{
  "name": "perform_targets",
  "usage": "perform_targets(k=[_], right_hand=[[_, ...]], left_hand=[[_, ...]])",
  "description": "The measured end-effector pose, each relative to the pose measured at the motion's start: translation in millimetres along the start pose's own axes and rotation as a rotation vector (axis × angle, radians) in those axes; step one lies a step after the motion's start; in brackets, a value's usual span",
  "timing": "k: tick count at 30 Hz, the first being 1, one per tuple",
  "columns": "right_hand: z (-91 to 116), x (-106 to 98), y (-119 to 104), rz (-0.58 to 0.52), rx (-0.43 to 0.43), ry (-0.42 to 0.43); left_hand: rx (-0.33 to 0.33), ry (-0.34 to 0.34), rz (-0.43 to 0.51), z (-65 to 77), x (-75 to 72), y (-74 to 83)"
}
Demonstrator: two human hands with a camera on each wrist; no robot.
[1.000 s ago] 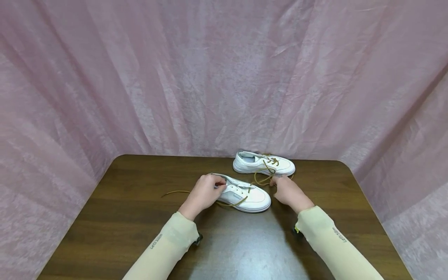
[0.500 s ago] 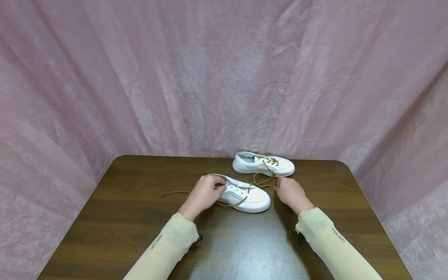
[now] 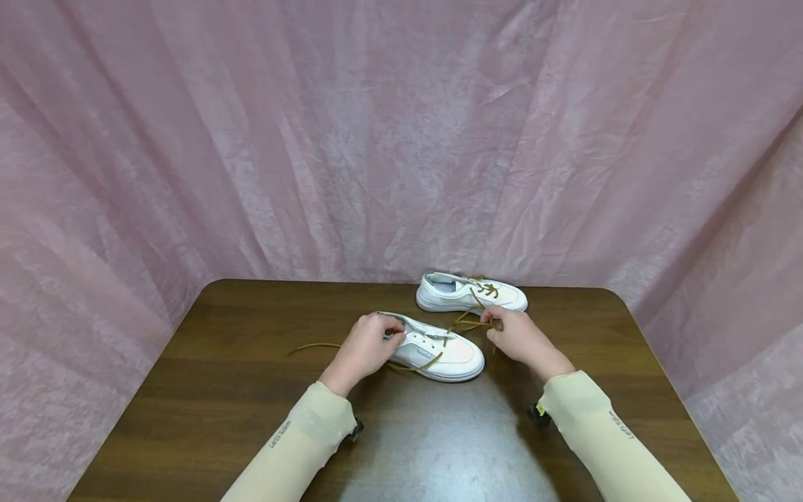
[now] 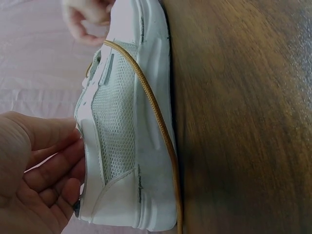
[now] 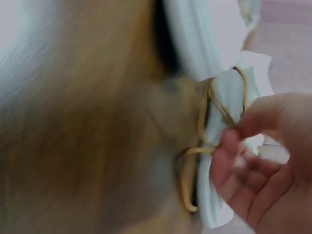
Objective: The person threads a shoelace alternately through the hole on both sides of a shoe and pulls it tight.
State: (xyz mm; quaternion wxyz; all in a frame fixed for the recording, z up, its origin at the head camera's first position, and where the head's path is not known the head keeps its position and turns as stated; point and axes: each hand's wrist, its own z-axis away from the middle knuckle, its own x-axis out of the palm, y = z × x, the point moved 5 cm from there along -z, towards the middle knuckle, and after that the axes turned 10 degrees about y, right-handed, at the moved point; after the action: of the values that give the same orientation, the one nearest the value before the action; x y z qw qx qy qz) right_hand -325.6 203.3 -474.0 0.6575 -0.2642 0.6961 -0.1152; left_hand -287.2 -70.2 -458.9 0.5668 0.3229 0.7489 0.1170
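A white sneaker point(image 3: 463, 359) lies sole down on the wooden table, toe to the right. My left hand point(image 3: 366, 343) holds its collar, with thumb and fingers at the edge of the opening point(image 4: 83, 146). A brown shoelace point(image 4: 155, 108) hangs down the near side of this sneaker and trails left behind my hand. Past the toe, my right hand point(image 3: 522, 337) pinches the lace's other part between thumb and index finger; loops of the shoelace point(image 5: 200, 119) dangle around the fingertips in the right wrist view.
Behind the first one stands a second white sneaker point(image 3: 439, 298) with brown laces threaded through its eyelets. The brown table point(image 3: 251, 418) has its back edge against a pink curtain point(image 3: 401, 139).
My right hand reaches down to the lace by the toe, takes it between the fingertips, then lifts it slightly. The left hand and both sneakers stay nearly where they were.
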Motion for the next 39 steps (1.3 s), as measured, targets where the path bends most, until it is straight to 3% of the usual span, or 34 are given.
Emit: perform_targets(k=[6,10,15,20,25,31,39], right_hand=[[-2,-12,-30,-0.49,0.07,0.06],[1,-11,-51,-0.67,0.075,0.046],[7,-2,-72,-0.751,0.039,0.046],[13,11,-83,-0.801,0.035,0.04],[19,15,-88,-0.815,0.086,0.029],[25,3,-94,-0.861,0.152,0.077],[26,5,-91,-0.945,0.191,0.13]], left_hand=[[0.006,0.034,0.018,1.8,-3.4,4.4],[0.033,0.093,0.072,3.1,-4.1,17.1],[0.118,0.086,0.136,2.3,1.1,38.4],[0.188,0.043,0.051,2.9,11.7,45.2],[0.182,0.05,-0.008,4.4,15.7,39.9],[0.179,-0.005,0.016,4.9,19.8,38.2],[0.191,0.016,0.019,4.3,18.2,37.5]])
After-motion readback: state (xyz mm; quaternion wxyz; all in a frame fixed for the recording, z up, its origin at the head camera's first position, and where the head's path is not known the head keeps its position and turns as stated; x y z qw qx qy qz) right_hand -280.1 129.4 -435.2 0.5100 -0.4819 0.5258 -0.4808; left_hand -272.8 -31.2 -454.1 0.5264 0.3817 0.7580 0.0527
